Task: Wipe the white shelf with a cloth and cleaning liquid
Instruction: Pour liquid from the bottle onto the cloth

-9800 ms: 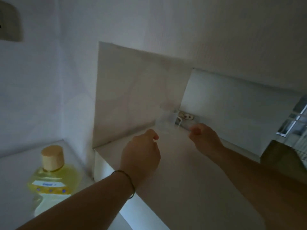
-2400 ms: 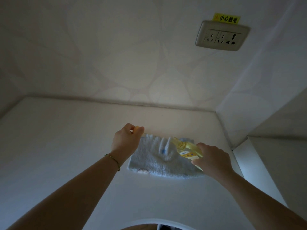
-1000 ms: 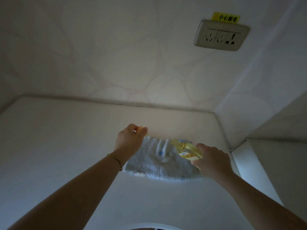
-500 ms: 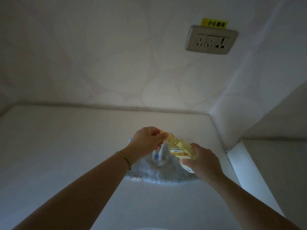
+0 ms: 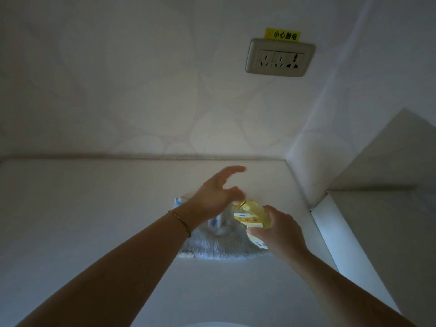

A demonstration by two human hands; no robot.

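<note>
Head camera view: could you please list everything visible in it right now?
shelf: one, white, across the lower frame, under the cloth.
cloth: one, pale blue-grey, lying on the shelf, centre.
bottle: one, clear with yellow liquid, held tilted above the cloth.
wall socket: one, beige, upper right wall.
warning sticker: one, yellow, just above the socket.
bracelet: one, thin, gold, left wrist.
left hand: one, at the bottle's top, blurred; grip unclear.
right hand: one, grips the bottle's body.

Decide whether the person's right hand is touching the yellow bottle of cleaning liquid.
Touching. The head view shows the right hand gripping the bottle, fingers curled round its lower body.
</note>
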